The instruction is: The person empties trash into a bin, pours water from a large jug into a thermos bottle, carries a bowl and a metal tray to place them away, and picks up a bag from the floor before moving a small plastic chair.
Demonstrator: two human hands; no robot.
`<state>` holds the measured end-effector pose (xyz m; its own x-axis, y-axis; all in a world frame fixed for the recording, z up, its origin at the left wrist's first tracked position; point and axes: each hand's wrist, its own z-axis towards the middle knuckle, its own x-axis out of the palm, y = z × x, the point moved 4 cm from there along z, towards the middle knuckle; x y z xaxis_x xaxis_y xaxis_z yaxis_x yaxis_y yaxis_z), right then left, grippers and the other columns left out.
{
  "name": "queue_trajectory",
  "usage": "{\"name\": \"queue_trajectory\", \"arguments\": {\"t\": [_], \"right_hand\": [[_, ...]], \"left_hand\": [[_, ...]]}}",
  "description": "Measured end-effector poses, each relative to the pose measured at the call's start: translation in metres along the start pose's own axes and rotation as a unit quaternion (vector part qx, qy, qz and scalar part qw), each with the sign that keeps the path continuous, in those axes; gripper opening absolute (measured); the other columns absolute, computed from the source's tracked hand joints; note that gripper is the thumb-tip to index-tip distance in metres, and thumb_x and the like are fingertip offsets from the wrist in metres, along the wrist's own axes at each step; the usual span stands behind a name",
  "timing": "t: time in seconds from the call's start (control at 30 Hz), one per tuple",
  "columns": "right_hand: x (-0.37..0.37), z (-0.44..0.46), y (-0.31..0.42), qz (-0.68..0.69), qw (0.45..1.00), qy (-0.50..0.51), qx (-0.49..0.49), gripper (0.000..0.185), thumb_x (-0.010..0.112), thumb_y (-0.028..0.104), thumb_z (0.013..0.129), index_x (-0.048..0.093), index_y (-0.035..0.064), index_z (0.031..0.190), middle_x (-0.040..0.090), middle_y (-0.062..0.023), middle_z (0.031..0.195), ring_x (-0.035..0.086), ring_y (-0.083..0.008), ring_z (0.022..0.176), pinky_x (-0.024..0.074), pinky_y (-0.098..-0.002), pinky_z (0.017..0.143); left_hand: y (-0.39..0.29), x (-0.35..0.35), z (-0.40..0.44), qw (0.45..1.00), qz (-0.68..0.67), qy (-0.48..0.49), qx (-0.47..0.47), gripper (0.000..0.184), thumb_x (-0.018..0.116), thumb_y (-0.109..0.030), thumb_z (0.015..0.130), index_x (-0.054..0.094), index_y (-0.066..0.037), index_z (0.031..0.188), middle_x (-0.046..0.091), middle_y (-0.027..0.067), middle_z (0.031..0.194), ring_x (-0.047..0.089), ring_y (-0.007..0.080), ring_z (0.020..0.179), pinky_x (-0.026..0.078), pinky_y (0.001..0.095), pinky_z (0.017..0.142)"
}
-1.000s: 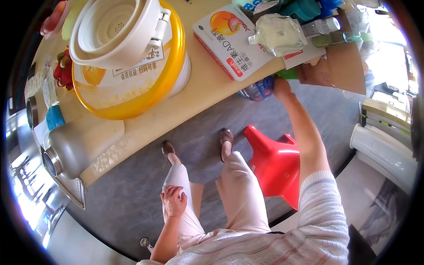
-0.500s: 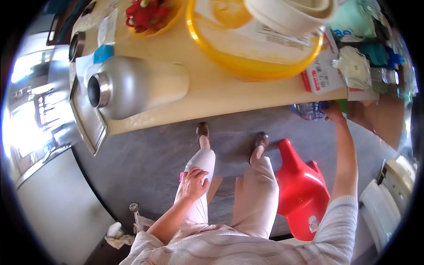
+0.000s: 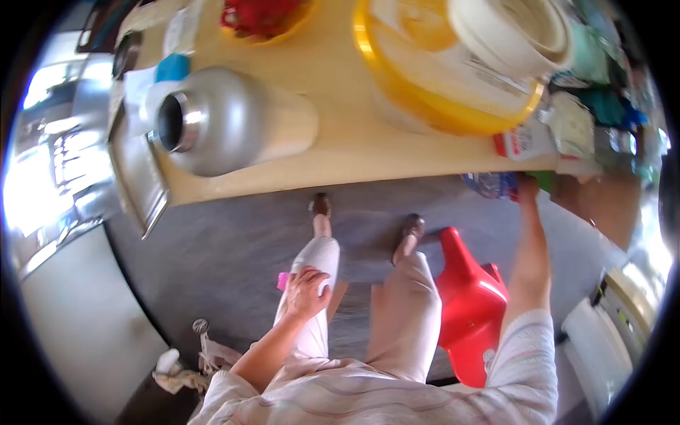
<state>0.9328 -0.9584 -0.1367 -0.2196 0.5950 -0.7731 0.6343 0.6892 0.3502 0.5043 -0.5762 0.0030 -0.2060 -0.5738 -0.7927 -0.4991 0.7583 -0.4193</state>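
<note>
My right hand reaches out at the right end of the table's front edge. It grips one end of a clear plastic bottle with a blue label, lying sideways and partly covered by the table edge. My left hand rests on my left thigh with its fingers curled. A bit of white shows by the thumb and a pink piece sticks out on the other side; what the hand holds is mostly hidden.
The wooden table holds a steel jug, a yellow-rimmed container, a white bowl and red fruit. Bags crowd its right end. A red plastic stool stands by my right leg. A metal tray juts out left.
The whole view has shifted slightly. My right hand and the bottle have moved a little further in under the table edge. My left hand stays on the thigh.
</note>
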Motion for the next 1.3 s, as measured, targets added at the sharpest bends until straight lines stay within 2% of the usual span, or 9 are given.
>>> {"name": "queue_trajectory", "arguments": {"t": [0.07, 0.13, 0.2, 0.33, 0.53, 0.63, 0.73, 0.93, 1.3], "right_hand": [[-0.003, 0.003, -0.003, -0.061, 0.994, 0.006, -0.087, 0.049, 0.056, 0.049, 0.079, 0.061, 0.0008, 0.075, 0.06, -0.015, 0.057, 0.059, -0.0245, 0.041, 0.0476, -0.0332, 0.037], [0.007, 0.054, -0.046, -0.231, 0.961, -0.056, -0.144, 0.054, 0.052, 0.051, 0.077, 0.062, -0.0016, 0.074, 0.061, -0.0189, 0.061, 0.063, -0.0312, 0.056, 0.0507, -0.0401, 0.064], [-0.007, 0.008, -0.014, -0.173, 0.976, 0.04, -0.128, 0.052, 0.054, 0.047, 0.077, 0.059, -0.0044, 0.076, 0.063, -0.0214, 0.073, 0.062, -0.0363, 0.074, 0.0497, -0.0426, 0.067], [-0.012, 0.017, -0.015, -0.32, 0.896, -0.038, -0.305, 0.05, 0.064, 0.041, 0.072, 0.053, -0.0044, 0.092, 0.061, -0.0225, 0.085, 0.059, -0.0371, 0.082, 0.0481, -0.0418, 0.072], [-0.019, 0.011, -0.016, -0.291, 0.916, -0.058, -0.271, 0.053, 0.062, 0.044, 0.073, 0.052, -0.004, 0.093, 0.062, -0.022, 0.085, 0.06, -0.0362, 0.083, 0.0477, -0.0409, 0.074], [-0.024, -0.008, -0.004, -0.149, 0.986, 0.06, -0.043, 0.062, 0.058, 0.05, 0.075, 0.046, -0.0048, 0.103, 0.062, -0.023, 0.088, 0.06, -0.0368, 0.086, 0.0469, -0.0415, 0.076], [-0.011, -0.011, -0.011, -0.144, 0.986, -0.044, -0.069, 0.07, 0.053, 0.053, 0.076, 0.039, -0.0047, 0.112, 0.062, -0.0229, 0.087, 0.059, -0.0381, 0.087, 0.0459, -0.0432, 0.077], [-0.015, -0.021, -0.02, -0.118, 0.984, -0.097, -0.098, 0.061, 0.052, 0.05, 0.078, 0.039, -0.0019, 0.107, 0.063, -0.0221, 0.085, 0.06, -0.0396, 0.084, 0.0458, -0.0455, 0.073], [-0.011, -0.001, -0.039, -0.131, 0.947, -0.127, -0.266, 0.049, 0.057, 0.048, 0.075, 0.049, 0.0066, 0.099, 0.062, -0.0177, 0.074, 0.061, -0.0348, 0.069, 0.0476, -0.0435, 0.058]], "left_hand": [[-0.002, -0.002, 0.001, 1.0, -0.001, 0.005, 0.006, 0.019, 0.063, -0.015, 0.063, 0.064, -0.013, 0.082, 0.062, 0.0013, 0.087, 0.055, 0.0185, 0.094, 0.039, 0.0366, 0.078], [-0.001, 0.003, 0.002, 1.0, -0.012, 0.0, 0.024, 0.019, 0.063, -0.015, 0.062, 0.064, -0.013, 0.081, 0.062, 0.0012, 0.087, 0.055, 0.0187, 0.094, 0.039, 0.0369, 0.077], [0.001, 0.004, 0.0, 1.0, -0.01, -0.007, 0.023, 0.02, 0.062, -0.015, 0.062, 0.064, -0.013, 0.081, 0.062, -0.0002, 0.087, 0.054, 0.0177, 0.094, 0.037, 0.0371, 0.077], [-0.001, 0.004, 0.002, 1.0, -0.007, -0.001, 0.027, 0.02, 0.061, -0.014, 0.061, 0.064, -0.014, 0.081, 0.062, 0.0001, 0.087, 0.054, 0.0183, 0.095, 0.038, 0.0372, 0.078], [-0.011, 0.001, 0.008, 0.999, 0.023, 0.01, 0.03, 0.02, 0.062, -0.012, 0.06, 0.064, -0.013, 0.08, 0.062, 0.002, 0.084, 0.055, 0.02, 0.093, 0.039, 0.037, 0.078], [-0.017, 0.015, 0.018, 0.996, 0.058, 0.066, 0.012, 0.02, 0.063, -0.013, 0.061, 0.065, -0.014, 0.081, 0.062, 0.0018, 0.085, 0.055, 0.0189, 0.093, 0.039, 0.0369, 0.079], [-0.046, 0.07, 0.066, 0.991, -0.085, 0.075, 0.076, 0.026, 0.065, -0.017, 0.066, 0.065, -0.012, 0.091, 0.06, 0.0078, 0.095, 0.055, 0.0263, 0.093, 0.044, 0.0378, 0.081], [-0.27, 0.137, 0.246, 0.915, -0.094, 0.02, 0.393, 0.052, 0.06, -0.019, 0.073, 0.043, 0.0, 0.119, 0.044, 0.0206, 0.121, 0.042, 0.0377, 0.112, 0.036, 0.0429, 0.094], [-0.351, 0.239, 0.353, 0.881, -0.036, 0.04, 0.47, 0.058, 0.064, -0.037, 0.071, 0.047, -0.017, 0.123, 0.045, 0.011, 0.124, 0.043, 0.0296, 0.115, 0.037, 0.0405, 0.093]]}}
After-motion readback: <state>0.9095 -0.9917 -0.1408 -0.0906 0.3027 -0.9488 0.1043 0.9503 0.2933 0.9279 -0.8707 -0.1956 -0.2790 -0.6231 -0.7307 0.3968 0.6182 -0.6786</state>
